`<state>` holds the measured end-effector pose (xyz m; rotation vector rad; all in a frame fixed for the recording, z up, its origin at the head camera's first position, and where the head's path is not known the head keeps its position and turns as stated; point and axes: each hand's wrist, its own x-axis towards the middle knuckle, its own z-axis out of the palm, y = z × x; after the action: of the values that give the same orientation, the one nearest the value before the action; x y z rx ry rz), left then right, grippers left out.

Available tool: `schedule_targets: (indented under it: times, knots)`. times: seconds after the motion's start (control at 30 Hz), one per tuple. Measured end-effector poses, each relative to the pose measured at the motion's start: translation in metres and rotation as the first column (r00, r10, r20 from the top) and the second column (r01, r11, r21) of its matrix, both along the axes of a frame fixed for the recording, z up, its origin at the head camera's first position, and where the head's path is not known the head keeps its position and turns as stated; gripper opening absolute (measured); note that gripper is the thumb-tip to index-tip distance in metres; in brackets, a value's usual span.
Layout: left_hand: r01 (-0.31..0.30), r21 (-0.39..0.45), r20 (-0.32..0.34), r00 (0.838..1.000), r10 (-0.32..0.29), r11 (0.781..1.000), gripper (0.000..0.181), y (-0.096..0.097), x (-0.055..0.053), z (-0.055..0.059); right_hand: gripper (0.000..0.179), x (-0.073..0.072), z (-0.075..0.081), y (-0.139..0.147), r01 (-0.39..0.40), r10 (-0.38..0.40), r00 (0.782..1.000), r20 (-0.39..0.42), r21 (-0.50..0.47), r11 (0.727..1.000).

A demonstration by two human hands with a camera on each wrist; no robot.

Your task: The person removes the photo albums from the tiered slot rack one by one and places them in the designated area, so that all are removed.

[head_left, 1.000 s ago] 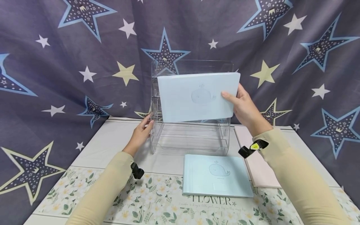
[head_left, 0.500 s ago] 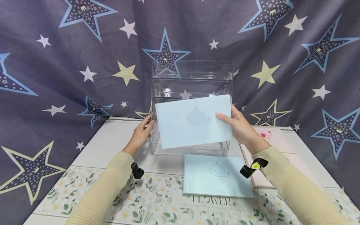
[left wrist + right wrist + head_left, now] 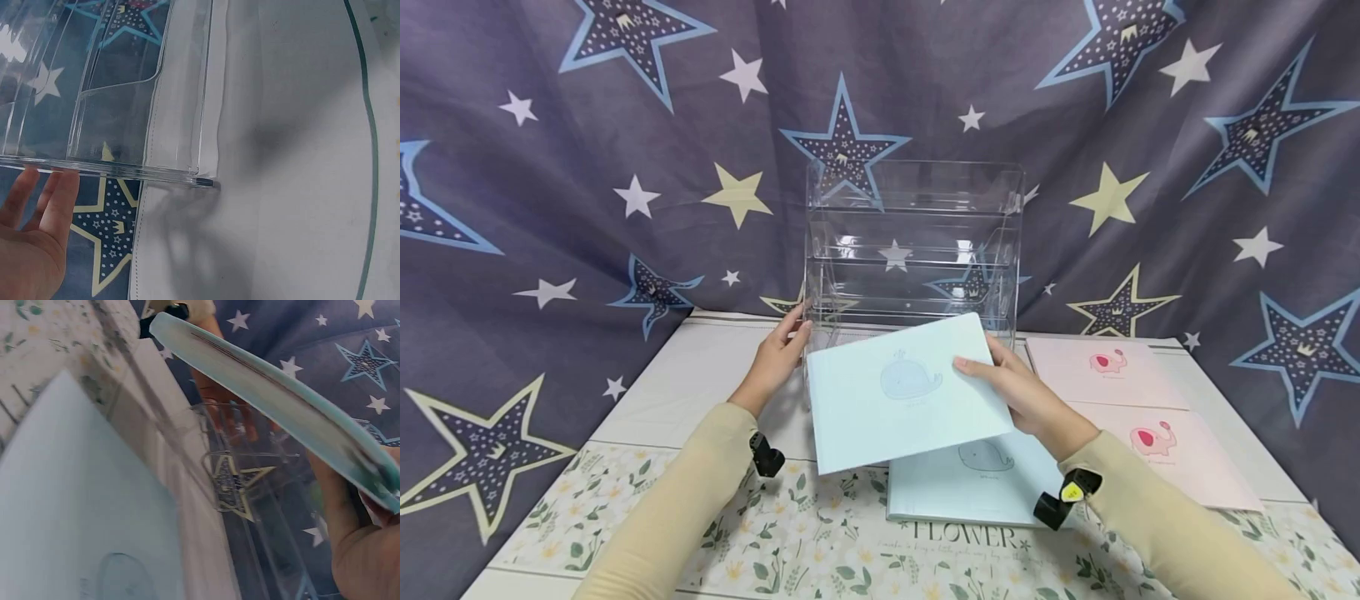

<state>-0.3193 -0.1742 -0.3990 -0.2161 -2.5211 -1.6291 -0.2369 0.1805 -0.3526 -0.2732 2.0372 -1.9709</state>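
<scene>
My right hand (image 3: 1037, 396) pinches a light blue book (image 3: 895, 400) with a whale on its cover, thumb on the front. The book is tilted and partly overlaps another light blue whale book (image 3: 981, 500) lying on the table. In the right wrist view, the held book (image 3: 275, 394) shows its page edges. My left hand (image 3: 775, 354) touches the left side of a clear tiered rack (image 3: 917, 200). In the left wrist view, the fingers of the left hand (image 3: 40, 231) are extended, their tips against the rack's side panel (image 3: 119, 125).
Two pink books with elephants, a far one (image 3: 1075, 367) and a nearer one (image 3: 1202, 458), lie at the right of the table. A floral cloth (image 3: 820, 533) covers the table's front. A star-patterned curtain (image 3: 662, 150) hangs close behind the rack.
My right hand has brought the blue book down and toward me, from in front of the rack's upper tiers to above the table book. My left hand stays at the rack's side.
</scene>
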Motion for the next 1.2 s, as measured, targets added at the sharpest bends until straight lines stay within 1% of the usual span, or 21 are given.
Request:
schedule_targets:
  times: [0.2,0.3,0.43,0.6,0.73,0.93,1.2]
  knots:
    - [0.002,-0.007,0.010,1.000,-0.002,1.000,0.054,0.000,0.001,0.002,0.070,0.012,-0.014,-0.010,-0.030,0.032,0.995,0.097,-0.021,0.999]
    - [-0.001,-0.011,0.014,1.000,0.001,1.000,0.053,0.001,0.001,0.003,0.069,0.017,-0.022,-0.016,-0.064,0.070,0.990,0.125,-0.051,0.997]
    - [-0.001,-0.028,0.013,1.000,0.001,1.000,0.053,0.000,0.001,0.004,0.066,0.022,-0.032,-0.027,-0.105,0.115,0.984,0.135,-0.079,0.991]
    - [0.003,-0.036,0.021,1.000,-0.002,0.999,0.055,0.000,0.002,0.004,0.063,0.027,-0.047,-0.041,-0.112,0.126,0.978,0.164,-0.097,0.989]
    - [-0.004,-0.034,0.037,0.999,0.005,0.999,0.056,0.001,0.003,0.005,0.058,0.029,-0.058,-0.054,-0.125,0.147,0.973,0.176,-0.133,0.983]
    - [-0.004,-0.040,0.042,0.999,0.006,0.999,0.057,0.001,0.004,0.004,0.052,0.031,-0.073,-0.074,-0.143,0.180,0.965,0.190,-0.191,0.971]
    - [-0.004,-0.024,0.044,0.999,0.006,1.000,0.055,0.002,0.004,0.006,0.047,0.032,-0.082,-0.102,-0.128,0.172,0.963,0.209,-0.209,0.970]
